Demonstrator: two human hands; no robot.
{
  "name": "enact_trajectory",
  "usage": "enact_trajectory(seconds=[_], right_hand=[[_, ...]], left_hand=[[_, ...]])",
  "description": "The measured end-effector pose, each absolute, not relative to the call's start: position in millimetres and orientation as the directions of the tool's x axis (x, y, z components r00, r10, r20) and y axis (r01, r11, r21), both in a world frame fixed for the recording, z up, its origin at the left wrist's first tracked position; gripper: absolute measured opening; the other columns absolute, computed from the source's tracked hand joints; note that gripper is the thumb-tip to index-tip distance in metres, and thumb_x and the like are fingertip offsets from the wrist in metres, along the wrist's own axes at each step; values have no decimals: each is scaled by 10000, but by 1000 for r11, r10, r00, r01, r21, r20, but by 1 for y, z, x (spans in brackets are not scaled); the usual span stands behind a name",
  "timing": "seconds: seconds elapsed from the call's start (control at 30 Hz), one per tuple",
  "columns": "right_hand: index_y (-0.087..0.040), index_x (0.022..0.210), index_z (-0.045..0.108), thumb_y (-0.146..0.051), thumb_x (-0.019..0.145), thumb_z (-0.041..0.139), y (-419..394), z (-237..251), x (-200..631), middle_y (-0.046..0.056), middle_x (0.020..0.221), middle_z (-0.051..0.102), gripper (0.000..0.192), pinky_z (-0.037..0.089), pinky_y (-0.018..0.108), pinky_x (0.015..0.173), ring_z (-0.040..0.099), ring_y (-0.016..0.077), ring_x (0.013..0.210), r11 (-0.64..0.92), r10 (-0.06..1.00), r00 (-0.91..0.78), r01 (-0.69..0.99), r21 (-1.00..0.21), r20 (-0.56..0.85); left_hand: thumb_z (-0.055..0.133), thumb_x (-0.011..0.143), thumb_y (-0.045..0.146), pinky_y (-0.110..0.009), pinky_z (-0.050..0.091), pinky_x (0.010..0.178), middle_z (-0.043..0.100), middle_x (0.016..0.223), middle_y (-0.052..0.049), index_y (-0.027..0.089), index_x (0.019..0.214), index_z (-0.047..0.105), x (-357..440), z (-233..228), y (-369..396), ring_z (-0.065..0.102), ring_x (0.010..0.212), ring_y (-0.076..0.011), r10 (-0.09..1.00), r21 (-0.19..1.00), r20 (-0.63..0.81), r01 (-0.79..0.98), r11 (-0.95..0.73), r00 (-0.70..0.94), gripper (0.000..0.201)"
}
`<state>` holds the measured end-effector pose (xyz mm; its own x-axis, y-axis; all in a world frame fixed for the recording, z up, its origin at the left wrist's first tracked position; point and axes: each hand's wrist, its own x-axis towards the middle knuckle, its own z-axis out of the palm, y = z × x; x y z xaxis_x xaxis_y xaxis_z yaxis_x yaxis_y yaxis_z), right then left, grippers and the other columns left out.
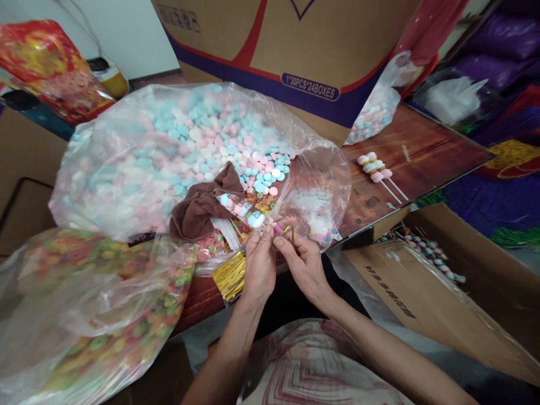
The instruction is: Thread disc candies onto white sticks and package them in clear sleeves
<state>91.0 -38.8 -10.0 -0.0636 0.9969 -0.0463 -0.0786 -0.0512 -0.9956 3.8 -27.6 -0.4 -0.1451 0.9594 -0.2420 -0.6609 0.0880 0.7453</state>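
Cluttered packing station: a wood-grain bench (426, 152) carries the stock, with a printed cardboard carton (295, 50) standing well beyond the hands. Directly ahead of both hands lies one large clear bag of pastel candy discs (169, 152), its mouth open toward the person. To the left of the left hand, near the person, sits one second clear bag of multicoloured ring candies (93, 304). One brown cloth (202, 205) lies in the bag mouth, just ahead and left of the left hand. One bundle of gold twist ties (230, 275) rests touching the bench edge, just left of the left wrist. Two finished candy skewers (375, 167) lie well to the right and ahead of the right hand; more skewers show in an open box (430, 250) to the right, count not determinable.

Left hand (259, 256) is closed, fingertips pinching a small wrapped candy piece (276, 229) held between the two hands above the bench edge. Right hand (301, 256) is closed on the same piece and on one gold tie (292, 232) rising from its fingers.

Judgement: the step is tying off the wrapper. Done well, the left hand keeps the wrapper neck gathered tight while the right winds the tie close against the candy, without crushing it.
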Motion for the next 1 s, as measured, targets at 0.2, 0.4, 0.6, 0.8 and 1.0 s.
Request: enact_trajectory(seconds=[0.2, 0.4, 0.6, 0.8, 1.0], right_hand=[[-192, 651, 532, -436, 844, 689, -40, 5, 78, -113, 472, 252, 348, 193, 210, 427, 177, 57, 434, -301, 953, -144, -516, -802, -265], [-188, 657, 535, -419, 784, 744, -39, 17, 81, -144, 435, 206, 336, 178, 194, 399, 126, 40, 404, -492, 870, -369, -592, -639, -328], [-197, 684, 513, -534, 848, 673, -40, -6, 85, -103, 515, 312, 407, 216, 209, 435, 222, 64, 455, -401, 900, -312, -327, -856, -303], [-212, 919, 543, -438, 979, 527, -45, -7, 111, -17, 788, 535, 234, 392, 255, 644, 476, 135, 700, -23, 990, -135, 93, -995, -36], [-191, 779, 594, -373, 1018, 411, -32, 8, 126, -10, 687, 490, 352, 359, 266, 579, 433, 135, 631, 65, 993, -106, 164, -984, 48]], left_hand=[[794, 782, 398, -349, 535, 885, 744, 999, -86, 191, 930, 726, -9, 12, -31, 682, 989, -228, 979, 693, -203, -705, 149, 7, 264], [752, 830, 353, -285, 519, 755, 569, 698, 4, 210, 901, 677, -20, 17, -32, 592, 724, -144, 970, 628, -240, -758, 178, 29, 177], [751, 834, 323, -196, 373, 539, 305, 581, 56, 143, 866, 690, -16, 12, -25, 375, 570, -90, 971, 655, -239, -734, 181, 26, 192], [809, 754, 316, -201, 304, 517, 352, 613, 57, 146, 787, 619, -16, 6, -20, 323, 559, -75, 949, 761, -288, -633, 143, -132, 257], [746, 782, 384, -220, 347, 523, 386, 635, 44, 181, 729, 502, -23, 9, -23, 368, 574, -95, 924, 670, -357, -653, 354, 135, 322]])
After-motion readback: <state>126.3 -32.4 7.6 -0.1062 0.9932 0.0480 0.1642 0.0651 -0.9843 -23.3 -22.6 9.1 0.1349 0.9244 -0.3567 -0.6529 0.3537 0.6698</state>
